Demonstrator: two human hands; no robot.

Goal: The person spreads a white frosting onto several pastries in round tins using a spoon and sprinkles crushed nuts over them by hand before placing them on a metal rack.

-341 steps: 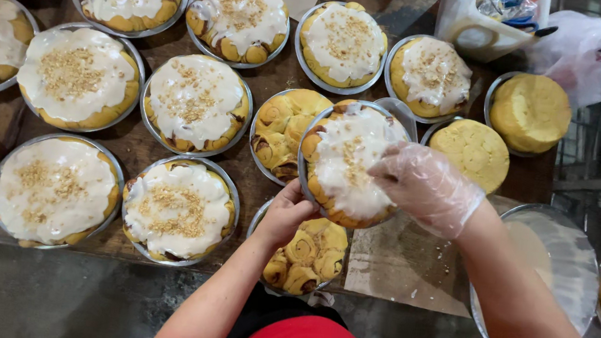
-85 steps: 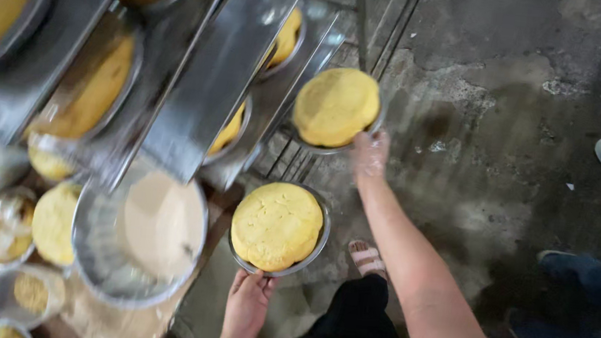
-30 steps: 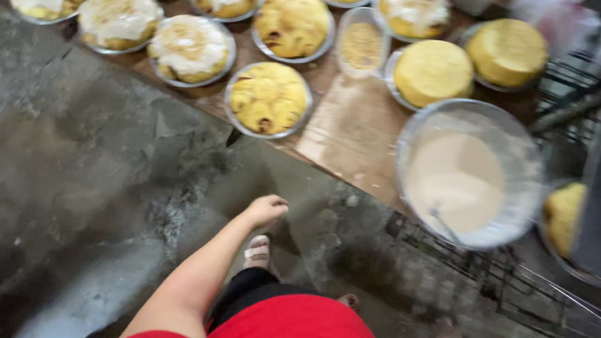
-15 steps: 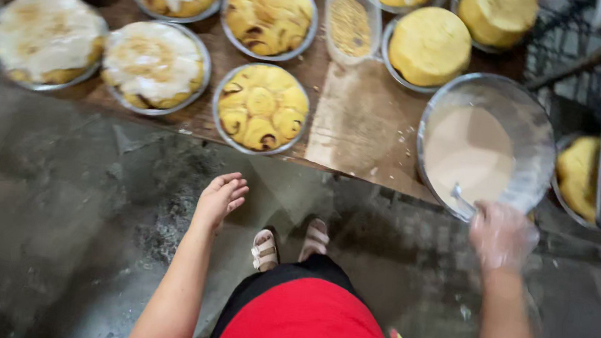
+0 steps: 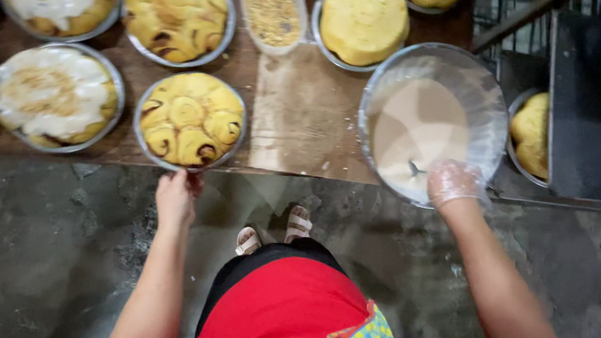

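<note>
1. While the person stands at the tabletop (image 5: 305,118), the bare left hand (image 5: 176,197) touches the rim of the pan of unglazed rolls (image 5: 191,120); its grip is loosely curled.
2. The gloved right hand (image 5: 453,184) is closed on a spoon handle (image 5: 415,169) in the bowl of pale glaze (image 5: 430,123).
3. Behind stand a glazed cake (image 5: 54,97) and a tub of crumbs (image 5: 272,8).

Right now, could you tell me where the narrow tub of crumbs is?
In the head view the tub of crumbs sits at the table's far side, between a pan of plain rolls on its left and a round yellow cake on its right.
</note>
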